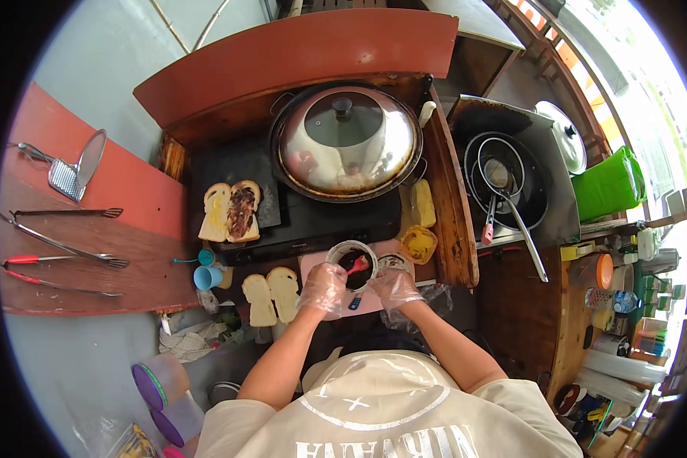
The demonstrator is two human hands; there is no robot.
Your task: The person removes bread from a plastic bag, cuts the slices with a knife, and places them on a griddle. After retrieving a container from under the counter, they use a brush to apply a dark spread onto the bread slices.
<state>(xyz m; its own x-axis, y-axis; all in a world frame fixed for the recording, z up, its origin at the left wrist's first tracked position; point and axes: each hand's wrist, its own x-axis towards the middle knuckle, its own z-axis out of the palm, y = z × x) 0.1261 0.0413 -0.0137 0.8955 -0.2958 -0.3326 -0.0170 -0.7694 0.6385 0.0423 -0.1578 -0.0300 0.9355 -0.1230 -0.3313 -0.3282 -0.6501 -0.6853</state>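
My left hand [322,288], in a clear plastic glove, is closed on the left side of a white tub [333,254]. Inside the tub lies dark brown spread [355,276] with a red spatula [358,264] resting in it. My right hand [395,290], also gloved, is closed at the near edge of a smeared round lid [396,262], just right of the tub; its fingertips are partly hidden. Two plain bread slices [272,296] lie left of my left hand. On the black griddle [229,164], one slice [215,212] has yellow spread and another [243,211] has dark spread.
A large domed pan lid [343,141] covers a pan at the back. A butter block [422,204] and yellow tub [418,245] stand right of the griddle. A wok [538,202] with strainers is farther right. Tongs [65,240] hang left, near a blue cup [204,277].
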